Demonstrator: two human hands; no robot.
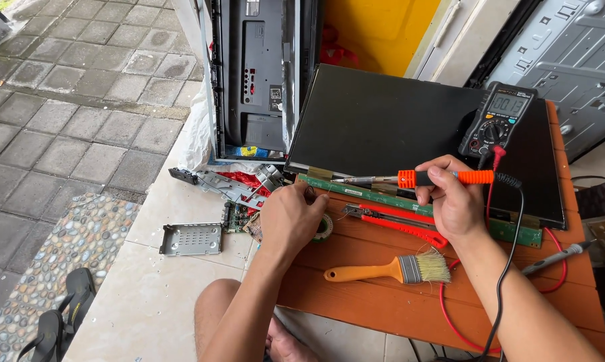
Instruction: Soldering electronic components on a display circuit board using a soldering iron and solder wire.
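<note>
Right hand (450,201) closed around an orange soldering iron (416,178), its tip over the green circuit strip (383,194) at the dark panel's edge; left hand (290,218) pinches nearby, best kept steady.

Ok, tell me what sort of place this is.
Probably an informal electronics repair spot on a tiled porch. The right hand holds a soldering iron over a dark flat panel, a multimeter lies on it, and an opened television back leans nearby.
</note>
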